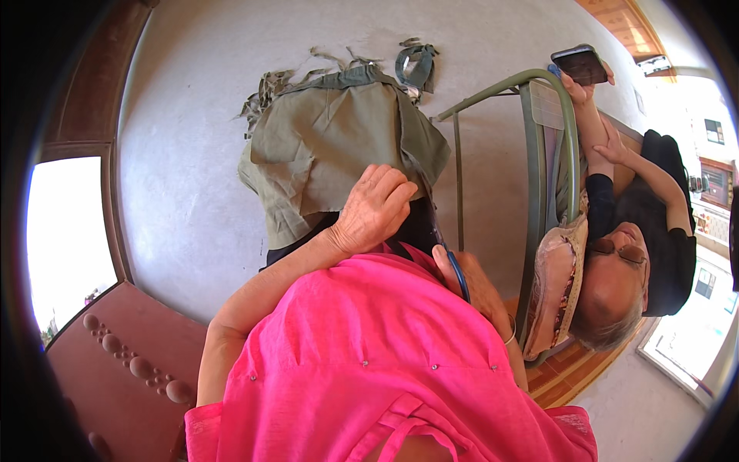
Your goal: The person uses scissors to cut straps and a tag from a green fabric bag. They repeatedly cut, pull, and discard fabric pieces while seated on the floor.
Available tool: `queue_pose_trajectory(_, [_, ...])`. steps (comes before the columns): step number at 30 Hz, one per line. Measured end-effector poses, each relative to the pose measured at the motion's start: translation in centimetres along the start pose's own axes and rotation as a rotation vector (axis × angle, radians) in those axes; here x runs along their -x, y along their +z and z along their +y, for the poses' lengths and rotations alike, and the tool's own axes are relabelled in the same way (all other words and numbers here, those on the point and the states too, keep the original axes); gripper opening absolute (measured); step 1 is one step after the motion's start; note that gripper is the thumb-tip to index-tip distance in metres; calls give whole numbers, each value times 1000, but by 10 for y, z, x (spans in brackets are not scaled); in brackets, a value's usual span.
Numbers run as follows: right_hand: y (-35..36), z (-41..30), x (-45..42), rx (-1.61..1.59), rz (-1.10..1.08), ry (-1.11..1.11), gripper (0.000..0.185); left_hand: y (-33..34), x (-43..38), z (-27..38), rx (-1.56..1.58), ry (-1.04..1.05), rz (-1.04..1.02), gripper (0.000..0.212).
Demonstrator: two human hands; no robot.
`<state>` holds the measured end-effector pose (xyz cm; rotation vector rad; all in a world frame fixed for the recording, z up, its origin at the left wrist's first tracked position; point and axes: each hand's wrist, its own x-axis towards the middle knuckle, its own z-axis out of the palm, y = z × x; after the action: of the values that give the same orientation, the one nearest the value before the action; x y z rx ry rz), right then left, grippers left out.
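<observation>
Olive-green cloth point(340, 138), which looks like an old garment with a waistband, lies spread over my lap. My left hand point(375, 208) grips the near edge of this cloth with its fingers curled. In my right hand point(470, 280), low at the right of my lap, are scissors with blue handles point(457, 270). Their long blades point away from me along the right edge of the cloth. Whether the blades are apart cannot be told. Cut strips and frayed scraps point(271, 86) lie on the floor beyond the cloth, and a loop of green fabric point(415, 68) lies at its far right.
To my right stands a green metal-framed bed or chair point(537, 75) with a patterned cushion point(557, 289). Beyond it a person point(652, 196) in dark clothes and glasses holds up a smartphone point(580, 62). A reddish panel with round bumps point(144, 341) is at lower left.
</observation>
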<state>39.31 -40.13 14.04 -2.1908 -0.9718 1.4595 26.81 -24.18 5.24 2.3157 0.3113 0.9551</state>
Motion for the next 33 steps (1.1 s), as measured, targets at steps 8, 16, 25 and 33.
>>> queue_pose_trajectory(8, [-1,5,1,54,14,-14,64,-1,2,0,-5,-5,-15,29])
queue_pose_trajectory(16, [-1,16,2,-22,-6,-2,65,-1,3,-1,-5,-5,-8,28])
queue_pose_trajectory(25, [-1,19,-15,-22,-35,-101,61,-3,2,-1,4,16,-3,29])
queue_pose_trajectory(33, [3,26,-24,86,53,-113,63,-4,2,0,6,19,-4,29])
